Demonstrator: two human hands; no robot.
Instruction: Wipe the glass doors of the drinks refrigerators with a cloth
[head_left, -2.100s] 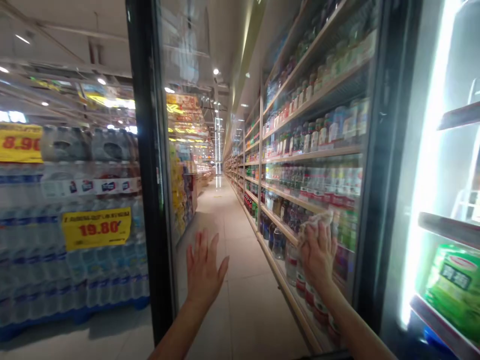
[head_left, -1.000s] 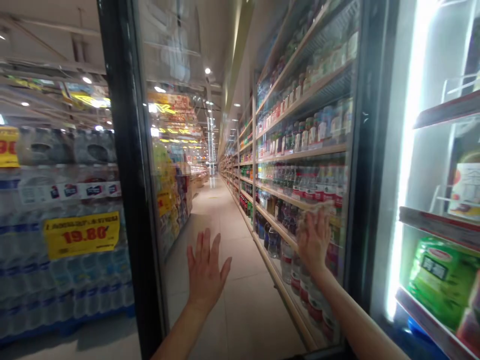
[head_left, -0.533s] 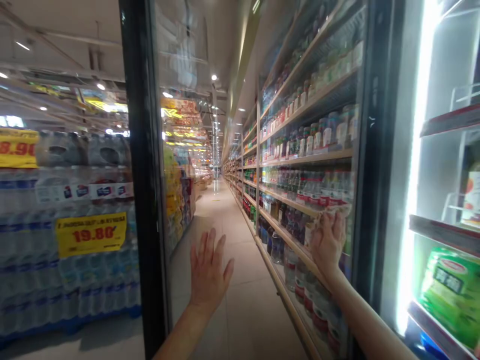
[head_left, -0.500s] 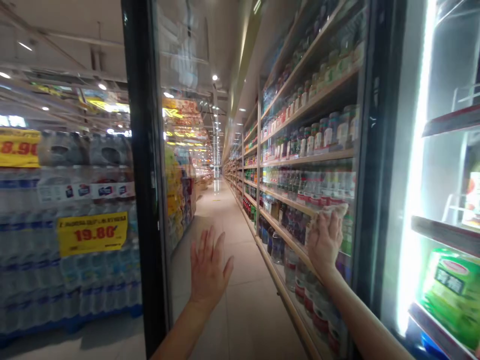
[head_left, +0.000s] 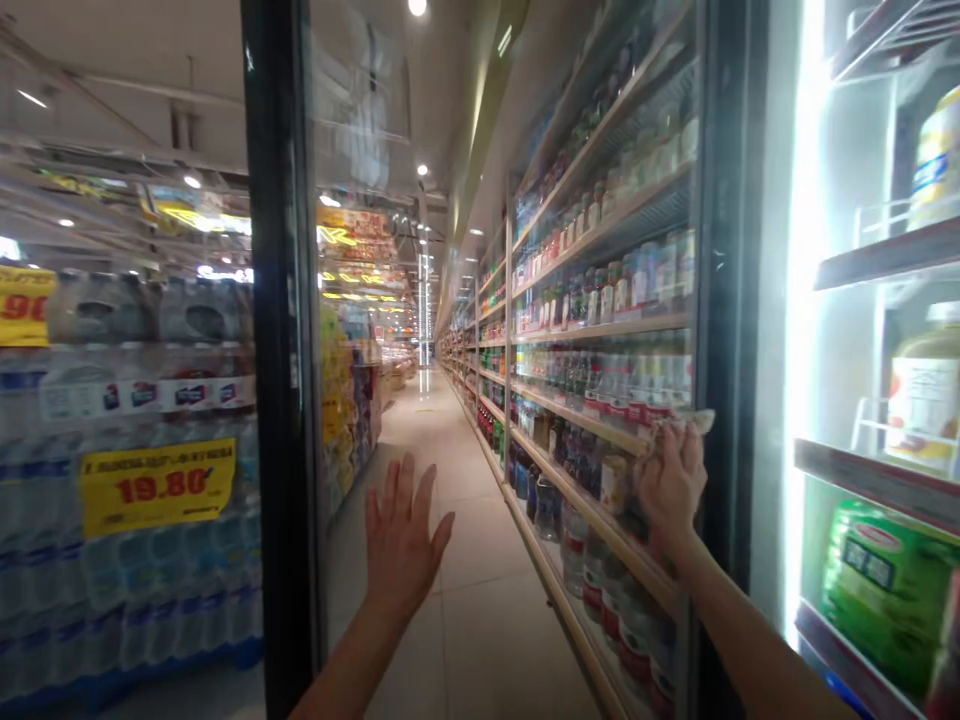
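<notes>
In the head view, a tall clear glass door pane in a black frame stands before the person. The left hand is raised toward the pane's lower left, its grip spread wide and holding nothing; whether the palm touches cannot be told. The right hand has its grip curled over a pale crumpled cloth, which lies at the pane's right edge. To the right, a green printed bag sits on a lit cooler shelf.

Long shelves lined with bottles, lit cooler shelf, green package on it
</notes>
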